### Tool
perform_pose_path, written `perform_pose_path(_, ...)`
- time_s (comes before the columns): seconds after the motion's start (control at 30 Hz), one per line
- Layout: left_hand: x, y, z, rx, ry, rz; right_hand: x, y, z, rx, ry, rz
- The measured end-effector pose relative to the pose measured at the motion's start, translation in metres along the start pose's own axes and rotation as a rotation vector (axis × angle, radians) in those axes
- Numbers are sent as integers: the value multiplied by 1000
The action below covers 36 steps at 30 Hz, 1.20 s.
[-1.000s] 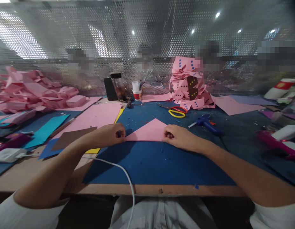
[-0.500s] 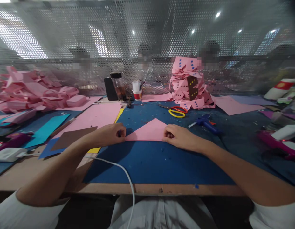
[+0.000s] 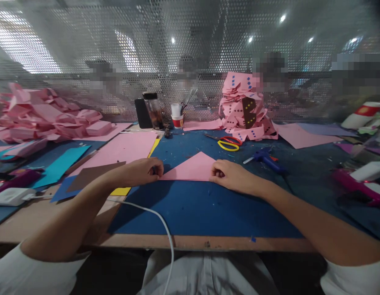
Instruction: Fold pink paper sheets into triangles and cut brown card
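Note:
A pink sheet of paper, triangular in outline with its peak pointing away from me, lies on the blue mat. My left hand pinches its left corner between curled fingers. At the right end of the near edge, my right hand is closed on the paper, hiding that corner. Beyond the paper lie scissors with red and yellow handles. A blue glue gun rests to the right of my right hand.
Pink paper pieces are heaped at the left; dotted pink strips are stacked at the back. A cup and a dark-lidded bottle stand near the perforated screen. A white cable crosses the near left mat.
Both hands keep hold of the pink paper in almost the same place. My left hand has shifted very slightly; the view moved a little.

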State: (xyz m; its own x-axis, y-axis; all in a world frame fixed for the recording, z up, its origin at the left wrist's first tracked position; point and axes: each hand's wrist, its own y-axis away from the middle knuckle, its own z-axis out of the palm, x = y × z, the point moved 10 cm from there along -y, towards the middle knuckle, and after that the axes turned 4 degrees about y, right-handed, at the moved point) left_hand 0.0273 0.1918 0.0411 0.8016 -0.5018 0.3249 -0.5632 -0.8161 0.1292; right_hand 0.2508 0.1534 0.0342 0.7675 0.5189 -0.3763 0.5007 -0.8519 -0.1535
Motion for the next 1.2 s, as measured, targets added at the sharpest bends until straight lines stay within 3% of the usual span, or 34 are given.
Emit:
perform_pose_path(0.27, 1, 0, -1, 33, -9, 14, 1, -1, 1, -1, 1, 1)
perform_pose_path(0.5, 31, -1, 4, 90, 3, 194, 1, -1, 1, -8, 5, 9)
perform_pose_path(0.97, 20, -8, 11, 62, 77, 79, 1, -1, 1, -4, 11, 9)
perform_pose_path(1.2, 32, -7, 10, 135, 67, 134, 0, 0, 0, -13, 4, 17)
